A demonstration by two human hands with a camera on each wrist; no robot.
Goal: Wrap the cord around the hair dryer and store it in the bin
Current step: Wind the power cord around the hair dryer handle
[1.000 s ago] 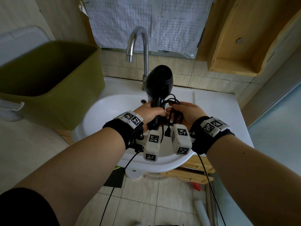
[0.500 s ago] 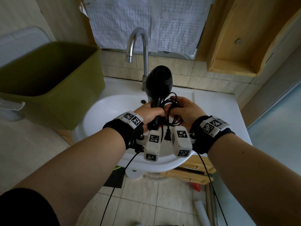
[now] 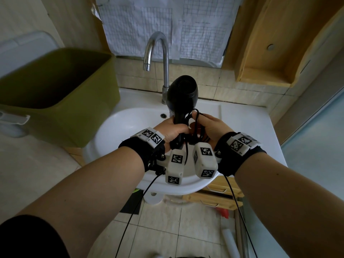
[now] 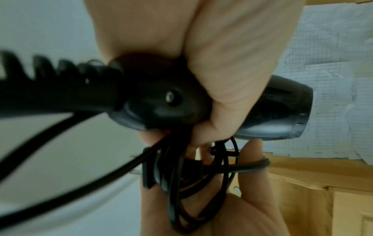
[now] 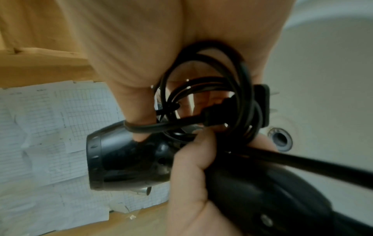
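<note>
I hold a black hair dryer (image 3: 183, 95) upright over the white sink (image 3: 130, 120), barrel up. My left hand (image 3: 171, 130) grips its handle (image 4: 161, 102). Pressed against the handle's right side, my right hand (image 3: 210, 125) holds the gathered loops of black cord (image 5: 212, 89), one strand hooked over its thumb (image 5: 139, 111). The plug (image 5: 216, 118) lies within the loops. From the handle's base a strand (image 4: 50, 143) hangs down. The olive green bin (image 3: 55, 101) stands open at the left, on a level with the sink.
A chrome faucet (image 3: 160, 58) rises just behind the dryer. Gridded papers (image 3: 167, 25) cover the wall above. At the upper right hangs a wooden shelf (image 3: 270, 53). Below me lie a tiled floor and wooden slats (image 3: 214, 198).
My right hand has drawn in against the handle, pulling the cord loops tighter to it. The plug that hung between my wrists is now up inside the bundle.
</note>
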